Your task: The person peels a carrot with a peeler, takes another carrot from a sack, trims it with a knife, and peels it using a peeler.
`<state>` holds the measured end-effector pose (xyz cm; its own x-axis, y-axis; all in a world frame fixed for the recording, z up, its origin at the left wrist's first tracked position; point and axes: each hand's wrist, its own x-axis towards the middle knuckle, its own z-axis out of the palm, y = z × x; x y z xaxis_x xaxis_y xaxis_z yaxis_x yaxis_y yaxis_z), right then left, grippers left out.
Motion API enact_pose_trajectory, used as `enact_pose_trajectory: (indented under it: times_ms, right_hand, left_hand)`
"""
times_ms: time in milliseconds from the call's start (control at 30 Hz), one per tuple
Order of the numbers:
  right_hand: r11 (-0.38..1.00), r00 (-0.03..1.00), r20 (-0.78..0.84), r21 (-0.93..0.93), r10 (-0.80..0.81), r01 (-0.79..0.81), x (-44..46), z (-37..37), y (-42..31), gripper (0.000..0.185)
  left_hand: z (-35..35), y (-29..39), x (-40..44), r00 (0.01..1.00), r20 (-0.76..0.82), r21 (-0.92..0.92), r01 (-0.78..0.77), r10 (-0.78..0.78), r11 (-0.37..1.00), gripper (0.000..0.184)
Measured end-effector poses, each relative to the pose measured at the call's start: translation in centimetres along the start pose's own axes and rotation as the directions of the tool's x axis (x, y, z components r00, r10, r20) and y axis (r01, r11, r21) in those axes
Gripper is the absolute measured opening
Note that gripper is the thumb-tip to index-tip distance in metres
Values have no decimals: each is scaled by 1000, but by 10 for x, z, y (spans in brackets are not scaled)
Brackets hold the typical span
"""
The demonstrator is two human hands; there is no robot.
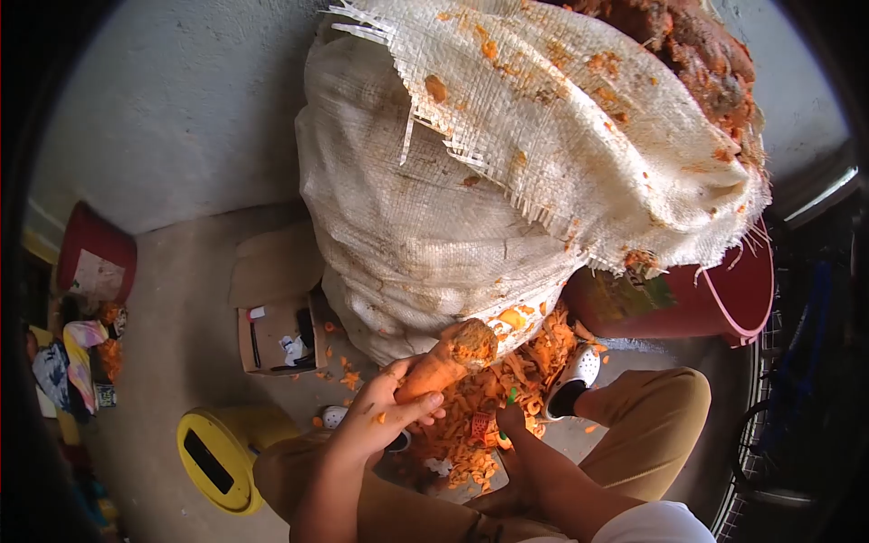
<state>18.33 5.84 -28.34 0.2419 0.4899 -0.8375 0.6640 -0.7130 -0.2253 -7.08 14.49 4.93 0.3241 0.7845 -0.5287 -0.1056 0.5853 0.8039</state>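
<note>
Along the left edge of the floor (167, 344) stands a dark red bucket (95, 258), with a bright jumble (81, 362) nearer you. Next come an open cardboard box (256, 360) and a yellow container (217, 462) beside your knee.

Your left hand (385, 412) is wrapped around a big carrot (436, 366), held up in front of the sack (434, 199), its rough brown end tilted away from you. Expect it to be stiff and fairly weighty, probably damp and slick along the smooth orange side, and apt to snap rather than bend. The thick middle should give you the surest hold; the rough end may crumble. Its near end is covered by your palm and fingers.

Farther right and lower, over the heap of orange shavings (466, 457), your right hand (511, 423) is clenched, apart from the carrot. A slim green item (511, 395) shows at the fist, apparently gripped, but most of it is hidden. A small red patterned piece (482, 425) lies just beside; you can't tell whether they join.

The sack runs out of view at the top and partly covers the dark red tub (647, 312). Toward the floor's right edge, the dark shapes are hard to make out.
</note>
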Motion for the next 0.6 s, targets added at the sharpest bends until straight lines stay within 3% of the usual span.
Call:
enact_pose_trajectory:
  times_ms: [67, 100, 200, 267, 367, 467, 500, 600]
  right_hand:
    - [994, 998, -48, 103, 42, -37, -10, -11, 2, 28]
    - [995, 947, -320, 81, -32, 61, -29, -18, -7, 23]
    - [984, 989, -148, 174, 6, 21, -17, -34, -4, 25]
    - [898, 969, -220, 394, -116, 197, -79, -67, -41, 22]
    - [650, 904, -275, 630, -326, 426, -140, -91, -59, 22]
    - [385, 808, -261, 774, -528, 502, -191, -104, -64, 24]
    - [306, 766, -250, 810, -592, 500, -206, -107, -65, 25]
    - [387, 671, -310, 626, -674, 678, -234, -105, -73, 26]
  left_hand:
    - [0, -2, 2, 1000, 24, 39, -11, 10, 999, 46]
    - [0, -3, 1, 999, 29, 50, -32, 30, 998, 45]
    - [3, -7, 0, 996, -3, 61, -93, 93, 994, 42]
    - [4, -8, -5, 991, -10, 47, -132, 133, 990, 33]
    - [5, -12, -6, 985, -48, 60, -160, 163, 985, 31]
    - [8, -19, -7, 963, -51, 85, -261, 266, 962, 29]
    - [9, -21, -6, 961, -54, 124, -264, 273, 956, 29]
    - [13, -26, -6, 947, -79, 237, -286, 312, 928, 30]
